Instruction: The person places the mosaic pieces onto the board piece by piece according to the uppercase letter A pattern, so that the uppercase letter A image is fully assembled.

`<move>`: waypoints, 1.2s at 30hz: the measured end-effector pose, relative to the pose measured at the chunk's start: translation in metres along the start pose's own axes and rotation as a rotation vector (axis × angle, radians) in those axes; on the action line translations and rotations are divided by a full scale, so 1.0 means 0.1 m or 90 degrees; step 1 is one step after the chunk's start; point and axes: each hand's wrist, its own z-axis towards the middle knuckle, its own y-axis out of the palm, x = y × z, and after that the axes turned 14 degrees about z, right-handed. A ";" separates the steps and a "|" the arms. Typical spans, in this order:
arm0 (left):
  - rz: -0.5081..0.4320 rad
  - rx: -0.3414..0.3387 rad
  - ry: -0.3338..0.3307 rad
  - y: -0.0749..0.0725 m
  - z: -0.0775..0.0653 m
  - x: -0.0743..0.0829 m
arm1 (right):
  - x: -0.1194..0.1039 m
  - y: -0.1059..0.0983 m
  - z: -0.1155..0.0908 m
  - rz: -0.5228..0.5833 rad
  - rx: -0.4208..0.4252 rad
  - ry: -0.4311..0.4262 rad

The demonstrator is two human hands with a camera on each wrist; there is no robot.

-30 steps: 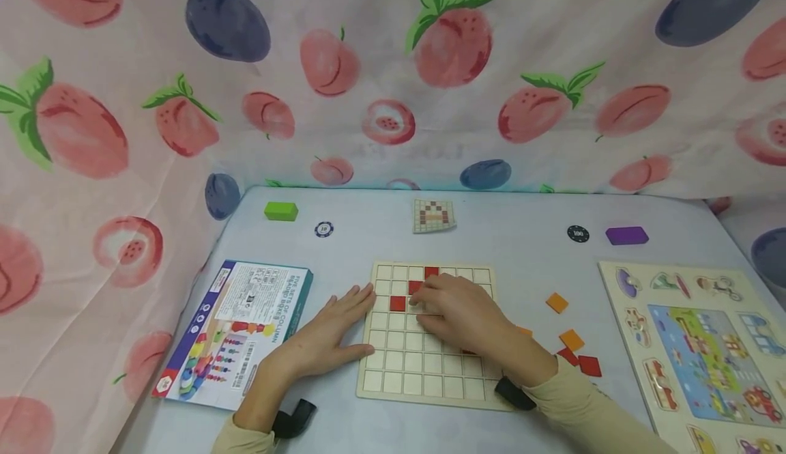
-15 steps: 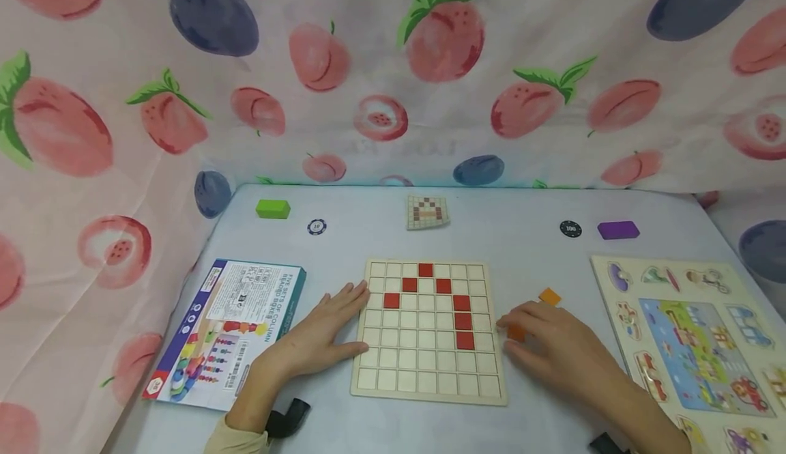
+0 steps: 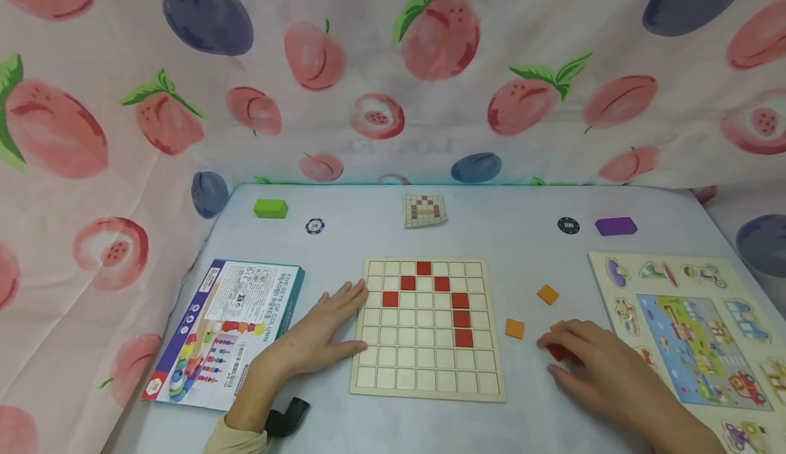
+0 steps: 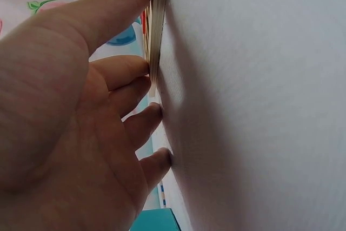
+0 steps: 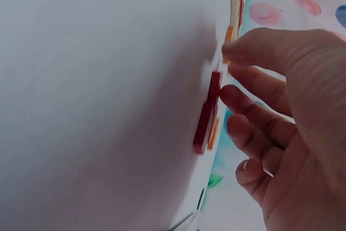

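1. The left hand is lying palm-down beside the grid board, its fingers spread; its thumb and forefinger are touching the board's left edge.
2. The right hand is hovering low to the right of the board, its fingers bent and its thumb standing apart from them. The loose red tiles are lying right at its fingertips, partly hidden from the head view; whether a finger is touching one, I cannot tell.
3. The grid board is lying flat in the middle of the worktop, carrying seven set red tiles: one in the top row, two in each of the next two, then two more running down the right side.
4. Two orange tiles are lying fully in sight between the board and the picture puzzle; another is peeking out behind the right hand.
5. A pattern card is resting beyond the board.
6. A flat box is lying left of the left hand.
7. A green block and a purple block are sitting toward the back, each near a round chip.
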 end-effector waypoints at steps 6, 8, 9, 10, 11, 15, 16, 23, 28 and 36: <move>-0.004 -0.008 0.002 0.00 0.01 -0.02 | 0.08 -0.01 -0.02 -0.012 0.004 -0.020; -0.004 -0.009 0.002 0.00 0.01 -0.03 | 0.07 -0.02 0.00 -0.012 -0.014 0.000; -0.004 -0.009 0.002 0.00 0.01 -0.03 | 0.06 -0.03 0.01 -0.011 -0.025 0.012; -0.005 -0.009 0.002 0.00 0.01 -0.03 | 0.05 -0.03 0.02 -0.011 -0.036 0.022; -0.006 -0.009 0.002 0.00 0.01 -0.03 | 0.05 -0.04 0.04 -0.013 -0.045 0.028; -0.006 -0.008 -0.002 0.00 0.01 -0.03 | 0.02 -0.05 0.13 -0.025 -0.051 0.014; -0.005 -0.008 -0.004 0.00 0.01 -0.02 | 0.01 -0.06 0.16 -0.027 -0.046 0.002; -0.002 -0.004 -0.008 0.00 0.00 -0.02 | -0.27 0.00 0.46 -0.006 0.003 -0.093; -0.004 -0.004 -0.007 0.01 0.01 0.00 | -0.53 0.12 0.73 0.031 0.016 -0.144; -0.003 0.002 -0.001 0.01 0.00 0.00 | -1.02 0.45 1.13 0.078 -0.037 -0.177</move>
